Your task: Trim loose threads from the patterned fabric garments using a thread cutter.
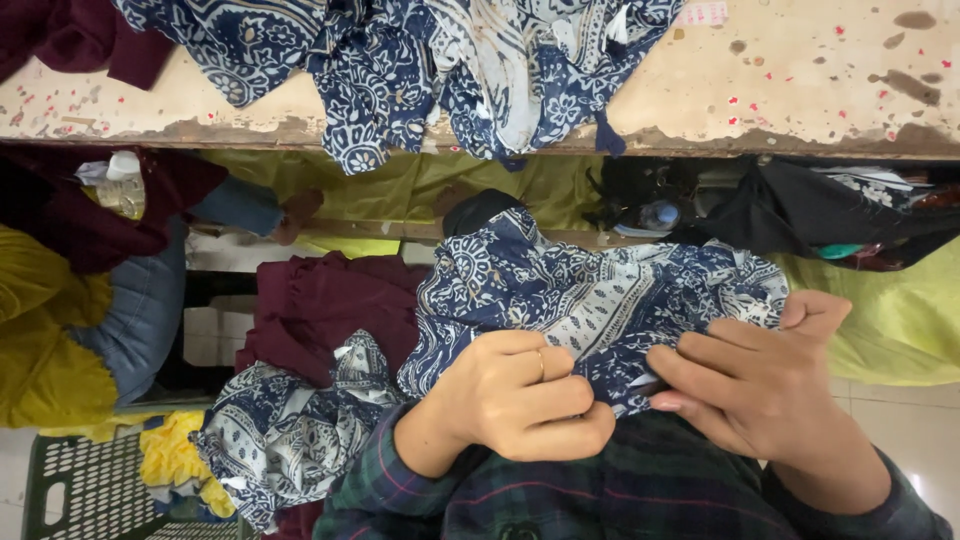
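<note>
- Close to the person's chest, the left hand [520,395] is clenched, fingers curled tight on the lower edge of a navy-and-white printed garment [600,300].
- Opposite it, the right hand [765,385] pinches the same garment's edge between thumb and fingers.
- Held up over the lap, the garment hangs bunched between both hands.
- More printed fabric [290,430] lies heaped left of the lap, beside a maroon cloth [320,300].
- Further printed pieces [420,60] drape off a worn worktable [800,90].
- Bottom left, a green plastic basket [90,490].
</note>
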